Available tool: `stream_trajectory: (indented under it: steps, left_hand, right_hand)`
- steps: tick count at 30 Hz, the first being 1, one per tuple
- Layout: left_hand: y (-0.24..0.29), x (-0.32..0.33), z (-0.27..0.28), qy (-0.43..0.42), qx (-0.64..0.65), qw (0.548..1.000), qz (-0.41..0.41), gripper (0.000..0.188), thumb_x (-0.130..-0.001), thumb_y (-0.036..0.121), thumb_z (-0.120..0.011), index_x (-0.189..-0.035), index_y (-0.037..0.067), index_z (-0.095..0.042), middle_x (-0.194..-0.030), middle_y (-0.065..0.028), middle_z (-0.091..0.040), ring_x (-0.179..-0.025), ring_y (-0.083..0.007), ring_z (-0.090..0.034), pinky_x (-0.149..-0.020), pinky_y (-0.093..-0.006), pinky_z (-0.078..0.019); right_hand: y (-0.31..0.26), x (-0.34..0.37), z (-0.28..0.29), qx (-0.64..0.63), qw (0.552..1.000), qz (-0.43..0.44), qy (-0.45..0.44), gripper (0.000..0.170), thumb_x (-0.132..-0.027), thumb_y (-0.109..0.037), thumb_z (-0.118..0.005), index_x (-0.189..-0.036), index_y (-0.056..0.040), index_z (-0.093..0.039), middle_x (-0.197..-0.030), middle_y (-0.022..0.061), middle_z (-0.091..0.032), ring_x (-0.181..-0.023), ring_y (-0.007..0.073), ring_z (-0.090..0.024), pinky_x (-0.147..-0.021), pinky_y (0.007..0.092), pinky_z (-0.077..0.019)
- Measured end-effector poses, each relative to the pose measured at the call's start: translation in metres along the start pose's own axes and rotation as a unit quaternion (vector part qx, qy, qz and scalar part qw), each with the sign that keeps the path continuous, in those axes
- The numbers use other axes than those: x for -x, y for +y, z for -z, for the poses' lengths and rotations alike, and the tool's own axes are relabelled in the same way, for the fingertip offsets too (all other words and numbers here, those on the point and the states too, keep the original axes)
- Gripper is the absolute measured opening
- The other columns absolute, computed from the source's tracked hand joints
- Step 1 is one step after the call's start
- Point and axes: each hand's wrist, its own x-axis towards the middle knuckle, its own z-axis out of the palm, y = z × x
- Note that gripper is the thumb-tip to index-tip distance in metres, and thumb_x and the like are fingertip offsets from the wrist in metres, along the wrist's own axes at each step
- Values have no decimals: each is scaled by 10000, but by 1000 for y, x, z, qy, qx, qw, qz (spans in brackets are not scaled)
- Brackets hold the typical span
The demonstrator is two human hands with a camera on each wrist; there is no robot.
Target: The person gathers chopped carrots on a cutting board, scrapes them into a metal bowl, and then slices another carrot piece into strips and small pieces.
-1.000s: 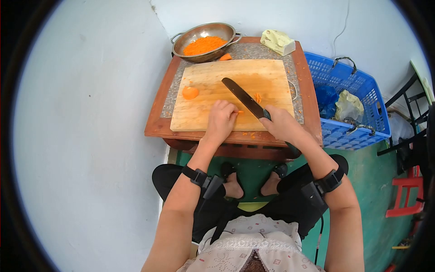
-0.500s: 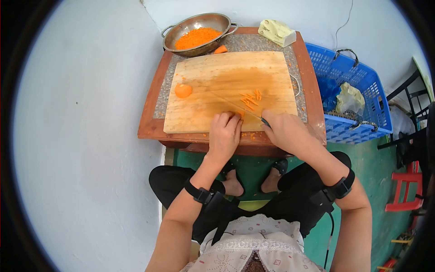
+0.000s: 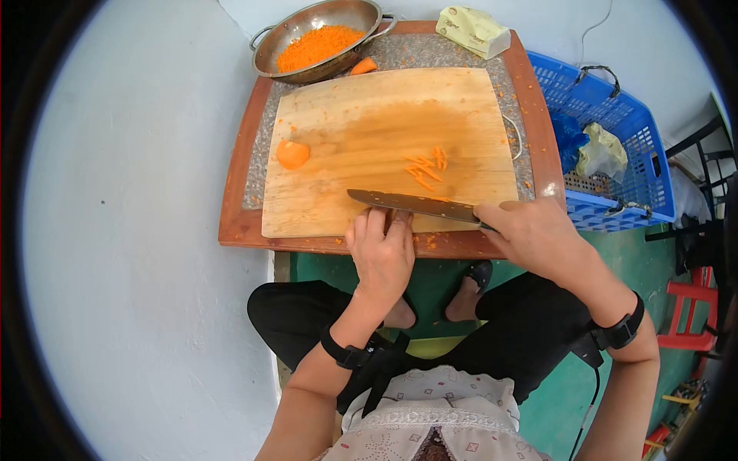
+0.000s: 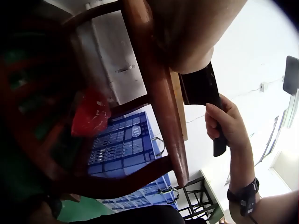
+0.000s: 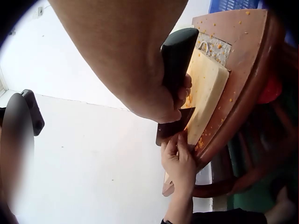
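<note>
A: Note the change at your right hand (image 3: 534, 230). Half a second earlier, the knife (image 3: 415, 204) shows as a thin slanting line; now its broad dark face is in view, and the blade lies closer to parallel with the near edge of the cutting board (image 3: 346, 123).

B: Along what line does your knife lie?

A: Its long axis runs from side to side over the near part of the board, the tip toward the left edge and canted slightly toward the far edge, the handle (image 5: 180, 51) at the near right corner. Your right fingers are wrapped around that handle.

B: And your left hand (image 3: 382, 257)?

A: Its fingers are bent at the board's near edge. The blade hides their tips, so I cannot tell whether they grasp anything.

B: Your carrot strips (image 3: 423, 170) lie right of the board's centre, fanned out as half a second earlier; one second earlier, only a small cluster shows beside the blade.

A: Your carrot piece (image 3: 293, 154) keeps its place by the left edge. On the tabletop (image 3: 235, 192), your metal pan (image 3: 354, 14) occupies the far left corner.
</note>
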Motion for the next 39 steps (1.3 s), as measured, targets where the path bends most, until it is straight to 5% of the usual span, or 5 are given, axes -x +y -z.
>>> stream_trajectory:
  steps: [8, 14, 23, 35, 39]
  left_hand:
    - [-11, 4, -10, -13, 76, 997, -31, 221, -705, -60, -643, -924, -27, -637, -909, -137, -568, -813, -315, -544, -699, -374, -445]
    - [-18, 4, -14, 0, 87, 994, -63, 229, -695, -77, -627, -920, -40, -628, -934, -149, -573, -830, -323, -541, -705, -369, -448]
    - [-19, 3, -19, 1, 81, 994, -80, 212, -669, -75, -586, -874, -34, -622, -939, -157, -574, -890, -353, -522, -773, -393, -434]
    - [-19, 1, -20, -6, 88, 993, -82, 173, -677, -66, -576, -845, -53, -617, -915, -178, -578, -870, -363, -537, -773, -395, -451]
    - [-17, -1, -19, 8, 83, 993, -85, 168, -698, -66, -581, -862, -53, -614, -916, -177, -574, -874, -353, -546, -767, -389, -458]
  right_hand:
    - [1, -3, -7, -23, 1000, -10, -14, 146, -783, -133, -615, -893, -70, -544, -631, 116, -582, -586, 306, -594, -517, 403, -455]
    - [-9, 2, -8, -5, 1000, 12, 0, 165, -724, -111, -616, -787, -48, -478, -589, 103, -554, -522, 287, -597, -444, 357, -474]
    - [-24, 8, 3, -17, 997, -23, -77, 451, -567, -163, -780, -822, -29, -433, -603, 108, -548, -569, 285, -601, -495, 345, -473]
    - [-21, -23, 8, -85, 988, -24, -127, 242, -684, -36, -654, -811, 4, -452, -592, 155, -573, -585, 321, -623, -505, 374, -487]
    - [-26, -35, -15, -90, 994, -26, -60, 174, -756, -91, -601, -829, 6, -476, -589, 169, -573, -600, 327, -625, -513, 394, -486]
